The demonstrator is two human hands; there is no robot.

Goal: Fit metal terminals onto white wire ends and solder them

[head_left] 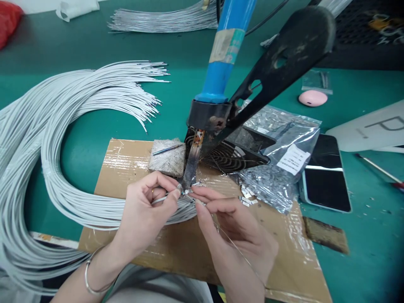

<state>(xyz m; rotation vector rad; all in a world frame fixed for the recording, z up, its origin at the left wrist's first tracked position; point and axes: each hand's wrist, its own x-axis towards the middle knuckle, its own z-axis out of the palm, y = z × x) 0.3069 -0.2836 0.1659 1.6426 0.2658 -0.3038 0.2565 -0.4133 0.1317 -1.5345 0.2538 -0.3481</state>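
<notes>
In the head view my left hand (148,212) pinches the end of a white cable (159,200) just below the soldering iron's tip. Thumb and forefinger of my right hand (236,227) grip a thin solder wire (235,244), which trails back across the palm. The blue-handled soldering iron (216,71) is held tip-down in a black metal bracket (280,54). At its dark tip (189,170) the fingertips of both hands nearly meet, by a tiny white part (187,191). Exactly how the cable, wire and part touch is too small to tell.
A large white cable bundle (53,126) curves around the left and under my hands. Cardboard (176,252) bears a worn block (167,158) with tweezers, a fan (233,158) and small white pieces (248,193). Plastic bags (284,155), a phone (325,181) and a brown pad (326,235) lie right.
</notes>
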